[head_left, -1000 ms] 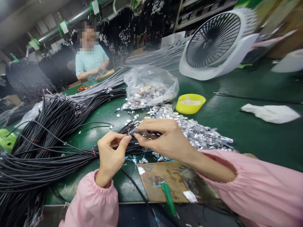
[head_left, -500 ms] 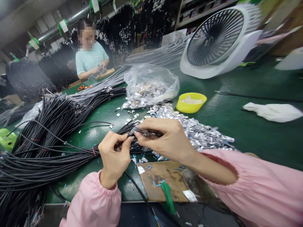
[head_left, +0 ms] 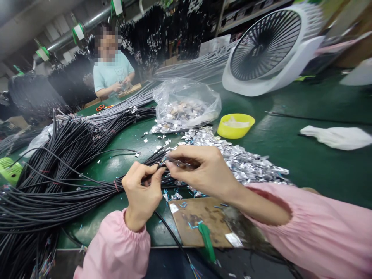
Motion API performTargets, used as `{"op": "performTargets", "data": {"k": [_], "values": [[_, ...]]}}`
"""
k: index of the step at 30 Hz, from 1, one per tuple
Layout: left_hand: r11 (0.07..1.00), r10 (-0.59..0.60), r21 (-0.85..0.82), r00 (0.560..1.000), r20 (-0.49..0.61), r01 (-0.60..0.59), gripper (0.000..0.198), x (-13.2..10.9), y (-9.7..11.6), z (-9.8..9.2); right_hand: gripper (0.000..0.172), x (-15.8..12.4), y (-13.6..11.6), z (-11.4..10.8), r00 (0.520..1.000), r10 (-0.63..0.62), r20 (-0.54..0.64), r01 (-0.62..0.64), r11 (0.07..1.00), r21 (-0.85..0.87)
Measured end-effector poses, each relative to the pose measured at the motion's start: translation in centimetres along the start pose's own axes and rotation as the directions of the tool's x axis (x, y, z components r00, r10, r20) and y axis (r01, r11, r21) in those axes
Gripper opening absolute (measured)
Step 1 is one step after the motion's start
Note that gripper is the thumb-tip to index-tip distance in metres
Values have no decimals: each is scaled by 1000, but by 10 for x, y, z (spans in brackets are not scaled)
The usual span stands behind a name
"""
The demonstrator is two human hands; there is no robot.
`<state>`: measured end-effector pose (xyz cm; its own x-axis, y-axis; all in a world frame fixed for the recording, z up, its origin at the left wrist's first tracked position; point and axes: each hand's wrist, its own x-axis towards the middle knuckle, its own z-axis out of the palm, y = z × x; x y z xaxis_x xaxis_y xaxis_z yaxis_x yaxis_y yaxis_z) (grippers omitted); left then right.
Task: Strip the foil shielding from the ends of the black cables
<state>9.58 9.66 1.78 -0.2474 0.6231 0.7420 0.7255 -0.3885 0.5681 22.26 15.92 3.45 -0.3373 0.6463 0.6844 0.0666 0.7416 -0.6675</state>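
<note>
My left hand (head_left: pixel 143 190) pinches the end of a black cable (head_left: pixel 171 226), whose length hangs below the hand toward the table's front edge. Thin coloured wires (head_left: pixel 163 160) stick out between the fingertips of both hands. My right hand (head_left: pixel 203 170) is closed at these wires, thumb and forefinger together; a dark, narrow object lies within its curled fingers, too hidden to name. Behind and beneath the hands runs a thick bundle of black cables (head_left: pixel 87 197). Silver foil scraps (head_left: pixel 247 162) are heaped beyond my right hand.
A brown board (head_left: pixel 194 217) with a green strip (head_left: pixel 207 242) lies in front. Farther back are a clear bag (head_left: pixel 188 104), a yellow dish (head_left: pixel 236 126) and a white fan (head_left: pixel 261 50). A person (head_left: pixel 113 75) works across the table.
The view has shifted very slightly. Both hands keep their grip at the wire ends, with almost no visible movement.
</note>
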Motion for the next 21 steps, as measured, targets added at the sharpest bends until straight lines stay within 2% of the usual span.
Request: {"op": "performTargets", "data": {"k": [9,21], "values": [[1000,-30,3,1000,-8,30,13,-2,0,2,11,-1,0,0,998,59,36,-59,998,-1],[999,-6,48,1000,5,5,15,-1,1,1,11,-1,2,2,999,40,23,-41,999,6]]}}
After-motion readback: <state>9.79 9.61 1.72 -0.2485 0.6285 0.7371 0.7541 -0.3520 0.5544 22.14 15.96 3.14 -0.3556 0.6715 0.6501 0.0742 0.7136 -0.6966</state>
